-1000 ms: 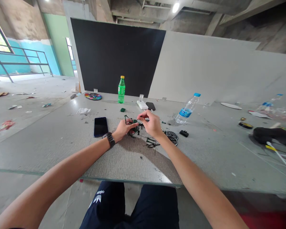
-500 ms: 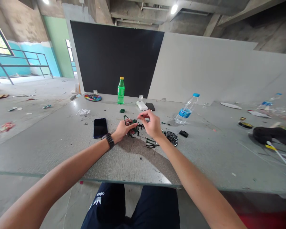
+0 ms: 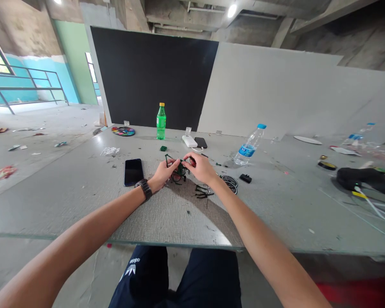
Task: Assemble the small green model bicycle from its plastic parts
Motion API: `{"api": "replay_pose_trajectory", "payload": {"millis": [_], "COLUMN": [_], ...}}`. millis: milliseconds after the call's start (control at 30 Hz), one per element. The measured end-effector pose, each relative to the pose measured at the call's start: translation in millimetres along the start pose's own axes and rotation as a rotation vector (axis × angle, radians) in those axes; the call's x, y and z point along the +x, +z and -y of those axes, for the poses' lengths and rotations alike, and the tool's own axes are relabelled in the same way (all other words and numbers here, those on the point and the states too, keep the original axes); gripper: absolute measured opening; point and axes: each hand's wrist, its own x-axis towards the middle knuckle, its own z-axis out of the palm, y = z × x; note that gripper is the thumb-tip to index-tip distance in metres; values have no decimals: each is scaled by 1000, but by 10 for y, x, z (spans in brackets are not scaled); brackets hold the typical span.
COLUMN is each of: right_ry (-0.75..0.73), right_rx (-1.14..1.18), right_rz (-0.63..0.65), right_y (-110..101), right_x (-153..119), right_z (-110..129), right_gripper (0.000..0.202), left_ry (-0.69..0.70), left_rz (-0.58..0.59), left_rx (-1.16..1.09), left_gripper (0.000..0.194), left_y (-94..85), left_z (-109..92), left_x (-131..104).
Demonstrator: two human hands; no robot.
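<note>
My left hand (image 3: pixel 162 173), with a dark watch on the wrist, is closed on a small green model bicycle frame (image 3: pixel 167 160) above the table. My right hand (image 3: pixel 200 167) is pinched at the frame's right side; whatever lies between its fingertips is too small to make out. Below the hands are dark model parts, partly hidden by the fingers. Two small spoked wheels (image 3: pixel 230 182) lie to the right of my right hand. Several thin dark green and black pieces (image 3: pixel 202 192) rest nearer to me. A small green block (image 3: pixel 163 148) sits behind my left hand.
A black phone (image 3: pixel 134 172) lies left of my hands. Behind stand a green drink bottle (image 3: pixel 161 122), a white power bank (image 3: pixel 189 141) and a dark flat device (image 3: pixel 200 142). A water bottle (image 3: pixel 247 147) and a black block (image 3: pixel 245 178) are to the right. Clear plastic wrap (image 3: pixel 110 151) lies left.
My right hand has come down and in against the green frame, its fingertips now close to my left thumb. My left hand still holds the frame. The view has shifted slightly.
</note>
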Motion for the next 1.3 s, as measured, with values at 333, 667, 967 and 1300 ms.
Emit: {"api": "replay_pose_trajectory", "payload": {"millis": [333,667,967,1300], "right_ry": [-36,38,116,153], "right_rx": [5,-19,-225,-313], "right_rz": [-73,-73,79,24], "right_y": [44,-4,-280,-458], "right_x": [-6,12,27,28], "right_z": [8,-43,-421,-285], "right_gripper": [14,26,25,16], "left_ry": [-13,-50,-17,-41], "left_rz": [63,43,18,26], "left_rx": [-43,-51,-73,-59], "left_gripper": [43,38,35,38], "left_y": [-11,-11,-50,-52], "left_z": [18,11,127,102], "left_x": [6,4,65,51]}}
